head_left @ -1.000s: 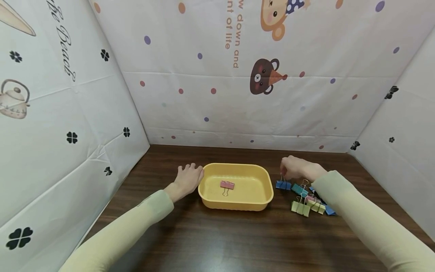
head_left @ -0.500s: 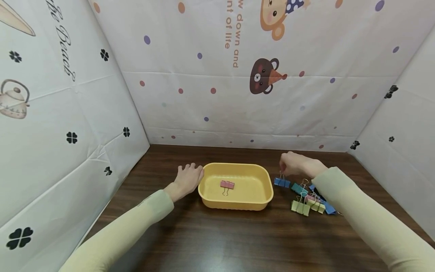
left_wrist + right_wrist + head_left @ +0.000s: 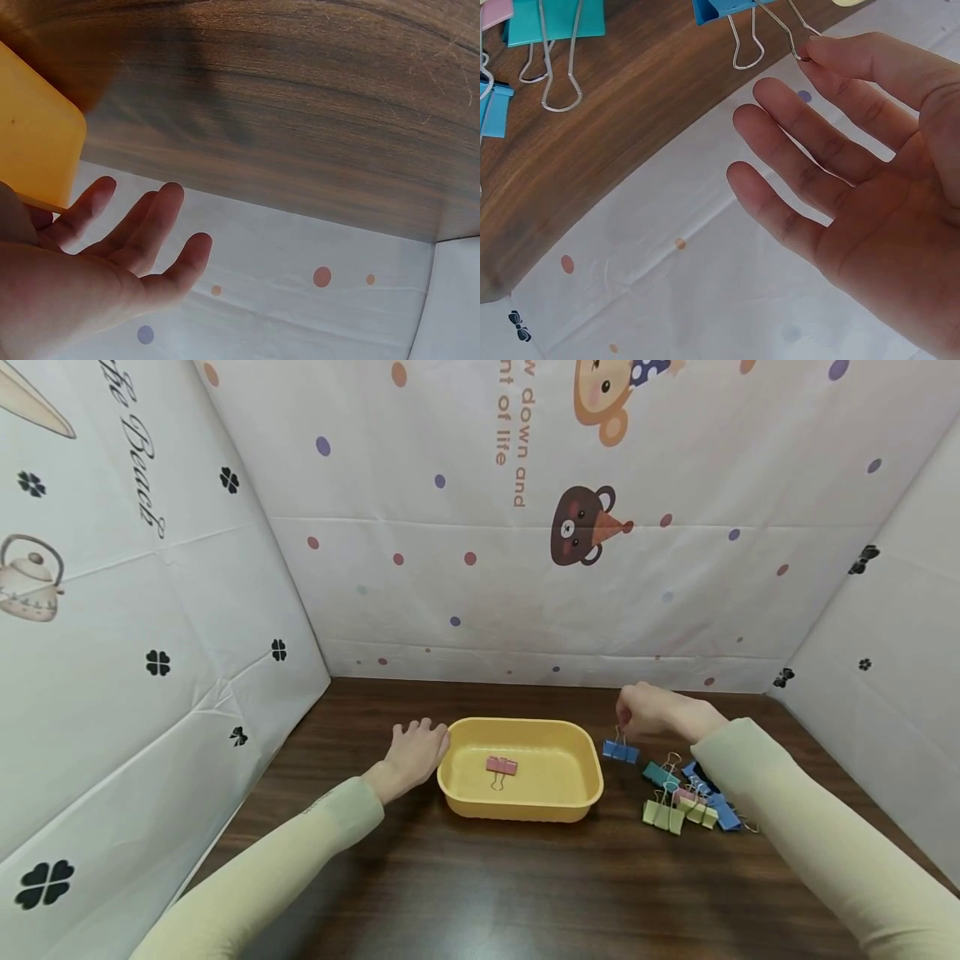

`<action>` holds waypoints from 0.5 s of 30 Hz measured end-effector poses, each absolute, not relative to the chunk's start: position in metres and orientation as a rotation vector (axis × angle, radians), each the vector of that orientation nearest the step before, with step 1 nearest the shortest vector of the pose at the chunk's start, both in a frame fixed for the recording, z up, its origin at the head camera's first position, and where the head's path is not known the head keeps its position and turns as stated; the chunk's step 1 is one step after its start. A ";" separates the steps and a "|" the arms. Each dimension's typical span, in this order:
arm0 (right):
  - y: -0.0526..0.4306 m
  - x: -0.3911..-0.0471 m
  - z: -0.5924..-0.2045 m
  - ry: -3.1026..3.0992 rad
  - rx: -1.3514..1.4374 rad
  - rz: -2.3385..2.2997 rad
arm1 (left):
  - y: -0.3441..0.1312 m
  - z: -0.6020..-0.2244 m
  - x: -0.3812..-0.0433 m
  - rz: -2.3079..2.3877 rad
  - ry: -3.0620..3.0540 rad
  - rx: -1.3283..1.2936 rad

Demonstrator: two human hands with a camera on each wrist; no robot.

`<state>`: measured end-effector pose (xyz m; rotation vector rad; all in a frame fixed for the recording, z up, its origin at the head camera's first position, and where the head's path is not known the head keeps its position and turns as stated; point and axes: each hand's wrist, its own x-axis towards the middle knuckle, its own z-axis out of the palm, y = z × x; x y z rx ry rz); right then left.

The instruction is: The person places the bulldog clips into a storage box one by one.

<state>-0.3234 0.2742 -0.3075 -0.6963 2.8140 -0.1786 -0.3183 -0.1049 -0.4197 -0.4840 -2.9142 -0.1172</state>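
In the head view my left hand is at the left rim of a yellow plastic box. The left wrist view shows the thumb against the box's outer wall and the index finger at its rim, with the other fingers spread loosely. A pink binder clip lies inside the box. My right hand pinches a wire handle of a blue binder clip between thumb and index finger. This clip hangs just right of the box, its other handle pointing the same way.
Right of the box lies a pile of binder clips: a teal one, a green one, a yellow-green one, blue ones and a pink one. White printed sheets wall the dark wooden table at back and sides.
My right hand has moved slightly away from me, drawing the blue binder clip away from the pile. The left hand and the box have stayed in place.
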 end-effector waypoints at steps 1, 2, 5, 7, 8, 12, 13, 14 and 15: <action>0.274 -0.324 -0.306 2.815 -0.702 -0.174 | -0.105 -0.420 -0.318 -0.116 -2.915 -0.483; 0.273 -0.325 -0.305 2.819 -0.708 -0.161 | -0.104 -0.419 -0.318 -0.114 -2.917 -0.482; 0.270 -0.328 -0.301 2.839 -0.723 -0.123 | -0.104 -0.419 -0.318 -0.115 -2.914 -0.480; 0.267 -0.328 -0.298 2.855 -0.726 -0.110 | -0.103 -0.418 -0.318 -0.122 -2.913 -0.479; 0.266 -0.329 -0.297 2.863 -0.735 -0.104 | -0.103 -0.418 -0.318 -0.125 -2.914 -0.478; 0.263 -0.330 -0.292 2.879 -0.739 -0.104 | -0.103 -0.418 -0.318 -0.130 -2.913 -0.473; 0.263 -0.330 -0.291 2.881 -0.738 -0.103 | -0.103 -0.418 -0.318 -0.129 -2.913 -0.474; 0.262 -0.330 -0.290 2.885 -0.743 -0.102 | -0.103 -0.418 -0.318 -0.129 -2.915 -0.474; 0.262 -0.331 -0.289 2.888 -0.739 -0.102 | -0.103 -0.418 -0.318 -0.128 -2.916 -0.474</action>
